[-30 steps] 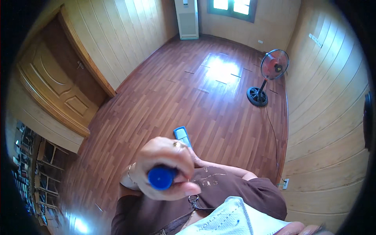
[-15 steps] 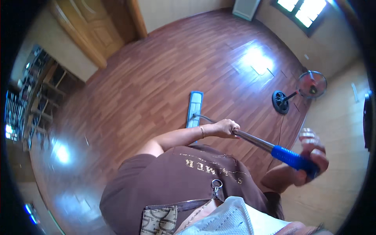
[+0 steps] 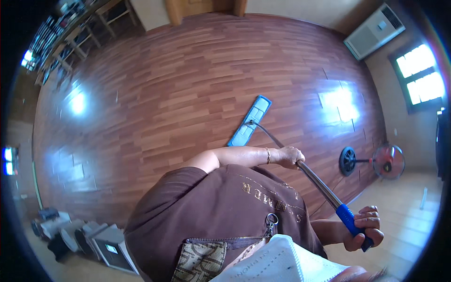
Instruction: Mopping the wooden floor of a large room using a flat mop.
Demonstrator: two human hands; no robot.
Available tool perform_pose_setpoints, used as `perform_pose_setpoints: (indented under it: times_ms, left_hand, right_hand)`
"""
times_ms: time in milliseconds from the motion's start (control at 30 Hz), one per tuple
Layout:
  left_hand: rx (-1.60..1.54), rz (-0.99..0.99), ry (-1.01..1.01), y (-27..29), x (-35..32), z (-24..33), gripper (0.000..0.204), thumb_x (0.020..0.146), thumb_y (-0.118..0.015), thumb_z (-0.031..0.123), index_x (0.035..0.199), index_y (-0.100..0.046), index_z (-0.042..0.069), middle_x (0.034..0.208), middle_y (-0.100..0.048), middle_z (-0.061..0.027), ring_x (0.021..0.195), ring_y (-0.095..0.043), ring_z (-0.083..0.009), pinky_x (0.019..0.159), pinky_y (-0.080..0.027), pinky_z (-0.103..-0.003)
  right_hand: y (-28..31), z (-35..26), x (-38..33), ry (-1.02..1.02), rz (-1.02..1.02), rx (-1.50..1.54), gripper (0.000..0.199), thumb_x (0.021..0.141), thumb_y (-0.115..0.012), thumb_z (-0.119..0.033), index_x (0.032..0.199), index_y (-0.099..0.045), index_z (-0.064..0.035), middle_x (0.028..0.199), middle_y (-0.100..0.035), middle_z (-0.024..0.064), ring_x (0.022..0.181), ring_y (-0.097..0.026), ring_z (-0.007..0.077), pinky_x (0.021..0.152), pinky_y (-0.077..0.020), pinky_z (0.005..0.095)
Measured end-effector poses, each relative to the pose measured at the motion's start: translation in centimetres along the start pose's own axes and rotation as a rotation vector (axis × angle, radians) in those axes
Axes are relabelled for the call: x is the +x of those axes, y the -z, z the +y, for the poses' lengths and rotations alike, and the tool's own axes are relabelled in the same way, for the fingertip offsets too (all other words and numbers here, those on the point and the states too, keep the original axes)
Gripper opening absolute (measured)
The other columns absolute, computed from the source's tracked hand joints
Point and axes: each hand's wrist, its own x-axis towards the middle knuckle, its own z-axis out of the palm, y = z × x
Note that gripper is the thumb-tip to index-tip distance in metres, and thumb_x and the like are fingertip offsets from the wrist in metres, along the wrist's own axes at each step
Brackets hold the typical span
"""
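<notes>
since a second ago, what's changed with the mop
The left hand let go of the blue grip and now holds the metal pole; the right hand now holds that grip. As the view turned left, the mop head shifted up and right in the picture. The fan still stands on the floor.

left grip (image 3: 289,157) around metal pole (image 3: 322,185), right grip (image 3: 370,225) around blue handle (image 3: 346,215), mop head (image 3: 258,112) on wooden floor (image 3: 188,94)

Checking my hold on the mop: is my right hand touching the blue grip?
Touching: the head view shows your right hand curled around the blue grip, whose upper part stays uncovered.
</notes>
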Motion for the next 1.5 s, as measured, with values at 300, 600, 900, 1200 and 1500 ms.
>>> perform_pose_setpoints:
  times_ms: [300,600,900,1200,1500]
  left_hand:
    - [0.164,0.35,0.22,5.0,-8.7,-2.2,0.01,0.068,-0.063,0.016,0.067,-0.055,0.009,0.072,-0.061,-0.0142,0.075,-0.061,-0.0378,0.065,-0.047,-0.048]
    - [0.268,0.712,0.365,8.3,-17.8,-3.4,0.037,0.078,-0.066,0.025,0.058,-0.042,0.006,0.059,-0.049,-0.0171,0.061,-0.053,-0.0395,0.055,-0.04,-0.046]
    - [0.459,1.012,0.478,5.5,-27.0,0.4,0.038,0.08,-0.066,0.02,0.058,-0.039,0.004,0.058,-0.048,-0.0154,0.061,-0.052,-0.0375,0.056,-0.04,-0.045]
    - [0.494,1.255,0.752,1.4,-29.2,5.5,0.037,0.079,-0.066,0.02,0.056,-0.041,0.006,0.056,-0.048,-0.0143,0.059,-0.051,-0.0379,0.054,-0.037,-0.047]
    - [0.415,1.432,1.009,-0.9,-28.5,11.5,0.029,0.076,-0.066,0.019,0.058,-0.046,0.006,0.059,-0.053,-0.0136,0.063,-0.054,-0.0385,0.058,-0.04,-0.048]
  right_hand:
    - [-6.3,3.2,-0.9,0.077,-0.25,0.444,0.025,0.086,-0.057,-0.025,0.095,-0.044,-0.0054,0.062,-0.054,0.0089,0.052,-0.052,0.0195,0.046,-0.0435,0.0324]
    - [-12.2,6.2,-3.1,-0.014,-0.419,0.811,0.05,0.081,-0.073,-0.038,0.109,-0.052,-0.0022,0.071,-0.061,0.0148,0.062,-0.059,0.0254,0.054,-0.0521,0.0366]
    - [-16.1,4.2,-2.9,0.194,-0.652,1.165,0.068,0.075,-0.075,-0.045,0.12,-0.049,-0.0011,0.077,-0.064,0.0184,0.066,-0.065,0.03,0.056,-0.0567,0.0388]
    - [-21.5,5.6,0.9,0.345,-0.935,1.518,0.07,0.066,-0.081,-0.045,0.115,-0.053,-0.0038,0.087,-0.067,0.0145,0.074,-0.069,0.0254,0.066,-0.0593,0.0359]
    - [-26.9,4.4,7.0,0.43,-1.344,1.856,0.081,0.059,-0.086,-0.042,0.121,-0.051,-0.0051,0.096,-0.065,0.016,0.087,-0.068,0.0274,0.074,-0.0582,0.0379]
